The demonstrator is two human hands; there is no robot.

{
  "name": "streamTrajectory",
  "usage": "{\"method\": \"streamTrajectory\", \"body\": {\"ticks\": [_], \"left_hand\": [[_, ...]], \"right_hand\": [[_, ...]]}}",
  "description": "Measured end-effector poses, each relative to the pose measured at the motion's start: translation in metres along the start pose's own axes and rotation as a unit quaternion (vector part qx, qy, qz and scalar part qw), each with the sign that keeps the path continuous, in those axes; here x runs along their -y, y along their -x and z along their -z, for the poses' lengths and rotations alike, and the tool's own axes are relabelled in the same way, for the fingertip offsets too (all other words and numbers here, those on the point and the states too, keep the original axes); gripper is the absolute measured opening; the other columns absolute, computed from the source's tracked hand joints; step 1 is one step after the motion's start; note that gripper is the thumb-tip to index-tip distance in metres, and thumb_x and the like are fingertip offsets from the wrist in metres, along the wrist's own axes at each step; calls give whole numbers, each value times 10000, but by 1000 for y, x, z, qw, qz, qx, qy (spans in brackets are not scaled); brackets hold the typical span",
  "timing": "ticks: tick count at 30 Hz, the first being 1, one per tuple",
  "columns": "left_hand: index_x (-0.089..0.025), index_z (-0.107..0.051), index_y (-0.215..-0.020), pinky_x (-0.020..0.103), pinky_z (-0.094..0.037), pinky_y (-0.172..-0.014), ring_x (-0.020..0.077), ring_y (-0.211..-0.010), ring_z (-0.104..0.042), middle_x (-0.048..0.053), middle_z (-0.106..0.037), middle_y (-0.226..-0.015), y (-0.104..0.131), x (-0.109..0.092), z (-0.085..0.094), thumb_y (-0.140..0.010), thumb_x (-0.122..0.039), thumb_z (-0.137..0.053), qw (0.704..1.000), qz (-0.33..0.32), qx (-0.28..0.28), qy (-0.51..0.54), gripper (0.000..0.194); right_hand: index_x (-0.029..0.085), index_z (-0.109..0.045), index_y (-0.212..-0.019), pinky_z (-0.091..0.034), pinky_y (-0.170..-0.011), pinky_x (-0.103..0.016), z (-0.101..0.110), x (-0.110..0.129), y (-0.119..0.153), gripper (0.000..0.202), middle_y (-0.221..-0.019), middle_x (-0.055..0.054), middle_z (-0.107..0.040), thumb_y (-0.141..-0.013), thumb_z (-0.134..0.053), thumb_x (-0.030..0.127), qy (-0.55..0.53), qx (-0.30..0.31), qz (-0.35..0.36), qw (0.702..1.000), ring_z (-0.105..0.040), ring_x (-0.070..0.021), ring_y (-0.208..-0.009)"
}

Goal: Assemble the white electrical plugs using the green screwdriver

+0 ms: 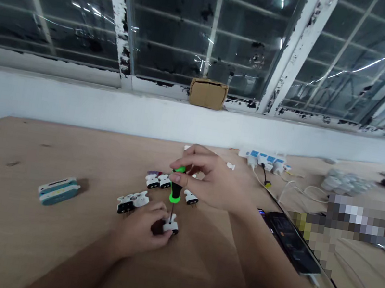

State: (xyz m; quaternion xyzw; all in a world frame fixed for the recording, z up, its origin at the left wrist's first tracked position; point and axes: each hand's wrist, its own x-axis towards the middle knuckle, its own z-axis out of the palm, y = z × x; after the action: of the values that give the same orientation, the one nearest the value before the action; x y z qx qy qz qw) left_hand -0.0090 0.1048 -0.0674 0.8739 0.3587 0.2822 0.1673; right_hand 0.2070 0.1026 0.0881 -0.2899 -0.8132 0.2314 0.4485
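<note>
White plug point(171, 223) sits near the middle of the table point(88, 249), gripped narrowly between the thumb and fingers of the left hand point(140, 230). A green and black screwdriver point(175, 192) stands almost upright over it, its thin shaft reaching down to the plug; whether the tip is seated in a screw, I cannot tell. Thumb and fingers of the right hand point(211, 178) close around the upper part of the handle. Just left of the left hand lies a group of white and black pieces point(132, 201). Two similar pieces point(158, 181) lie farther off, left of the screwdriver, and another plug point(191, 197) lies to its right, prongs showing.
</note>
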Motion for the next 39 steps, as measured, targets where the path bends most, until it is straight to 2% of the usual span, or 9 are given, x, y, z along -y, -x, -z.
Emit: {"method": "streamTrajectory", "body": {"ticks": [2,7,12,15,21,25,30,35,39], "left_hand": [[-229,-637,-855,339,-526,-821,212,-895,-668,25,-683,-969,0,-1,0,-828,-227,-678,1000,7,0,-3,49],[-229,-649,-864,330,-533,-797,210,-878,-669,30,-680,-961,-1,-3,3,-838,-249,-671,1000,6,6,0,40],[-234,-656,-861,332,-529,-803,211,-878,-669,28,-687,-945,0,-3,2,-831,-247,-674,1000,3,-1,-9,37],[-235,-660,-871,330,-532,-813,212,-890,-671,27,-690,-954,1,-1,1,-828,-238,-680,1000,1,-6,-6,48],[-231,-666,-876,324,-536,-819,211,-902,-677,30,-688,-973,-1,2,-1,-830,-225,-685,1000,-6,-6,5,51],[-227,-661,-850,323,-535,-817,208,-888,-669,27,-685,-961,-1,2,-1,-820,-219,-686,1000,-12,-7,-3,40],[-229,-658,-848,307,-530,-789,197,-867,-664,12,-687,-941,0,-1,1,-832,-222,-662,1000,-11,-9,-9,18],[-240,-681,-874,316,-535,-815,209,-893,-667,13,-702,-947,-1,-2,2,-851,-244,-658,1000,-8,-14,-16,33],[-233,-690,-880,320,-540,-810,210,-895,-671,26,-699,-968,-3,-1,2,-846,-233,-657,1000,-13,-10,-13,48]], "right_hand": [[213,-789,-985,-591,-790,-322,-3,2,0,116,-997,-50,-748,-879,-776,258,4,-13,-18,1000,-697,-161,-848],[210,-761,-1098,-596,-918,-348,-5,0,2,251,-1066,-46,-795,-885,-659,126,-27,-13,-39,999,-743,-182,-978],[224,-756,-935,-584,-802,-322,-7,1,0,53,-1007,-39,-756,-886,-746,240,8,-23,11,1000,-701,-170,-890],[225,-720,-965,-580,-763,-312,-9,1,-1,65,-981,-27,-733,-900,-721,221,11,-30,-5,999,-680,-152,-825],[217,-744,-1068,-607,-940,-374,-9,4,2,233,-1119,-64,-795,-925,-586,123,-44,0,-39,998,-750,-203,-1039],[216,-773,-1039,-596,-989,-382,-13,5,2,149,-1156,-61,-809,-938,-665,237,-57,-12,-46,997,-759,-211,-1082],[227,-747,-999,-600,-844,-333,-18,2,1,162,-1071,-30,-809,-897,-772,351,-53,-26,-76,995,-754,-182,-942],[229,-731,-941,-577,-813,-326,-20,6,1,239,-986,-16,-789,-857,-822,433,-48,-24,-78,996,-720,-173,-882],[254,-696,-1031,-580,-827,-321,-21,6,1,171,-1035,-19,-797,-906,-772,344,-59,-35,-81,994,-745,-182,-967]]}}
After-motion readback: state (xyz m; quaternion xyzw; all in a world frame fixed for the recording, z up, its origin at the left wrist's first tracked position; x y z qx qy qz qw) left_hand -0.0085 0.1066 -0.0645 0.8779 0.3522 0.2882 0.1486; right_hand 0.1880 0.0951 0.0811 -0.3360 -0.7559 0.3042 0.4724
